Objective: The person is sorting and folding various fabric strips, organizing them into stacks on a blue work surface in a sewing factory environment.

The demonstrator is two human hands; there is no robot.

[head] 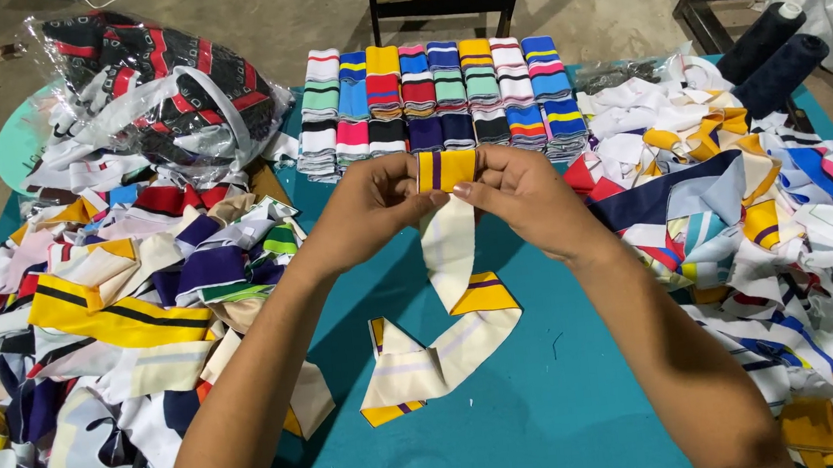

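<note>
— Above the middle of the teal cloth-covered counter (552, 403), what do the hands have?

— The left hand (366, 208) and right hand (523, 192) together hold a long cream ribbed knit strip with yellow and purple striped ends (451, 261). The fingers of both are pinched shut on its folded yellow top end; the rest hangs down soft and twists onto the counter, its far end lying flat near the front.

— And behind them?

— A tidy stack of folded striped knit bands in rows (440, 96), edges squared, in red, blue, green, yellow and white. It sits just beyond the knuckles, apart from them.

— The sides?

— Loose heaps. A crumpled pile of mixed striped strips on the left (113, 321), another tangled pile on the right (767, 223). A clear plastic bag stuffed with dark red-patterned fabric (162, 86) sits at the far left, glossy and wrinkled. Two dark navy thread cones (773, 57) lie at the far right.
</note>
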